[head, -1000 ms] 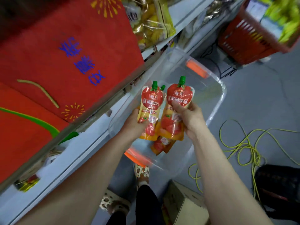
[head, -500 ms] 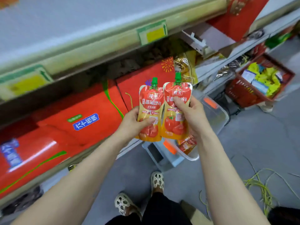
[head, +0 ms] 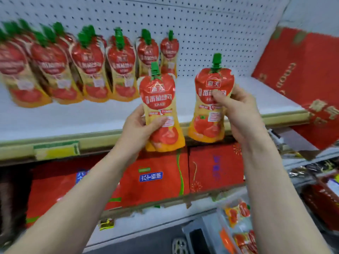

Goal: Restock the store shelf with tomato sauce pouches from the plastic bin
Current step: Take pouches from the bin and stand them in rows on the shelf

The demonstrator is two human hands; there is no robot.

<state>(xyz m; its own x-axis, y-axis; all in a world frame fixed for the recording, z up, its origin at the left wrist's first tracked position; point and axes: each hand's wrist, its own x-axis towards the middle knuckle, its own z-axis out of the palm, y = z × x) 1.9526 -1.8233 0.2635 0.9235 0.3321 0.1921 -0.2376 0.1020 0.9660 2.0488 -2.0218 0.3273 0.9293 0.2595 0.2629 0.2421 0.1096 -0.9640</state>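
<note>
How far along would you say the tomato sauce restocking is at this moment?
Done: a row of pouches stands on the shelf. In hand: the left hand grips one pouch, the right hand another pouch, before the shelf's bare right end. Left: placing both, then the remaining pouches in the bin.

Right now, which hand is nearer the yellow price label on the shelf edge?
Left. The left hand is up and right of the yellow price label; the right hand is much farther right.

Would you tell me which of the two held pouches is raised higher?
The right pouch, gripped by the right hand: its green cap stands above that of the left pouch in the left hand.
</note>
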